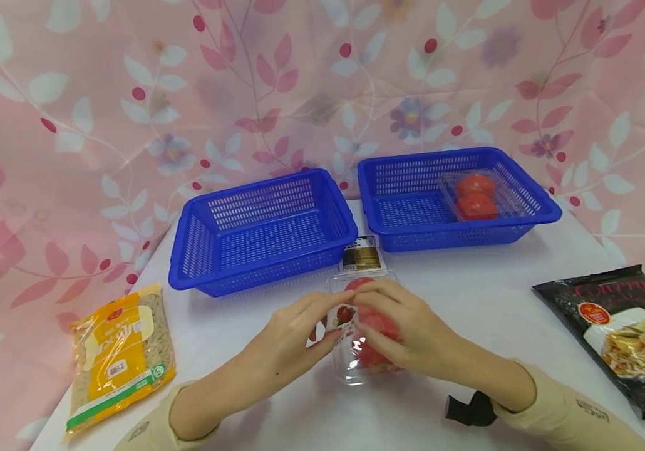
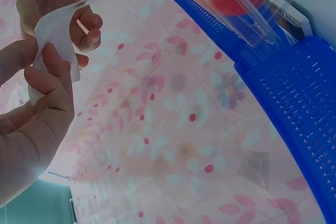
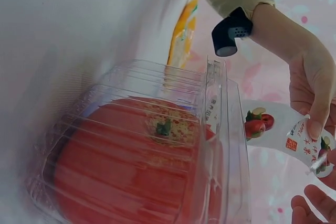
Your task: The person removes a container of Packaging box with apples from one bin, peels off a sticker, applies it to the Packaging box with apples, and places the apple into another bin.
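A clear plastic clamshell box holding red round fruit lies on the table below both hands. A long paper label printed with apples rises from the box; its white back shows in the left wrist view. My left hand pinches this label, thumb on its printed face. Opposite it, my right hand has its fingertips at the label's loose end, close against the left fingers. In the right wrist view the box fills the foreground, its fruit seen through the ribbed wall.
Behind the box stand two blue baskets, the left one bare inside and the right one with another box of red fruit. A brown-labelled pack sits between them. A yellow bag lies left, a black noodle bag right.
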Available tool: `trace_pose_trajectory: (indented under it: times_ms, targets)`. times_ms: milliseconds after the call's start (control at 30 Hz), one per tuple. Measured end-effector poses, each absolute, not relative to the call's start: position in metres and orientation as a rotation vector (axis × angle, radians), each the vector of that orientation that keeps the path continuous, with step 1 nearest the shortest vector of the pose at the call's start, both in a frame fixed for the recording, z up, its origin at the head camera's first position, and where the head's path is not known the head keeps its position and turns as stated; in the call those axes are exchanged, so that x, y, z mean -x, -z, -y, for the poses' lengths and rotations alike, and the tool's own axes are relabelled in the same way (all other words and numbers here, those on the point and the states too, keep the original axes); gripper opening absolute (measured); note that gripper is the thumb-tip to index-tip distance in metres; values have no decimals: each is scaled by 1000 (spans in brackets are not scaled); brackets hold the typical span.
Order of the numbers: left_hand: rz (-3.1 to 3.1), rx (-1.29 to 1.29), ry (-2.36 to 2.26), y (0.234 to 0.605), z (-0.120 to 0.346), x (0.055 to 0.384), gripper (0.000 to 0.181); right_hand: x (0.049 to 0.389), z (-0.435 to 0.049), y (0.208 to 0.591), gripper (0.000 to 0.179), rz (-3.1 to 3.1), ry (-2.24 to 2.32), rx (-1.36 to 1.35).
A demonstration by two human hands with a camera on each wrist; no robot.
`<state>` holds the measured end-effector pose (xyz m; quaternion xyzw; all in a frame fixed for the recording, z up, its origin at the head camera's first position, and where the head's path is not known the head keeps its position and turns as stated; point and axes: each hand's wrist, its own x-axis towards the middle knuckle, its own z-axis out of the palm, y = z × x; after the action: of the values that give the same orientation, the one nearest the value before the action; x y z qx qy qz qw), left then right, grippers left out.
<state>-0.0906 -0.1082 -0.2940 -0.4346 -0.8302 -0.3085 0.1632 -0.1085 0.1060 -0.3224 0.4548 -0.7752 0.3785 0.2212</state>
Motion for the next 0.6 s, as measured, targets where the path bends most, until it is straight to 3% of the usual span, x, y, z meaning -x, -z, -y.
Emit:
trace_pose_trajectory:
  times_ms: [600]
  targets:
    - [2317, 1258, 930, 295, 106, 95, 32, 107, -107, 320, 16, 2094, -1131, -1287]
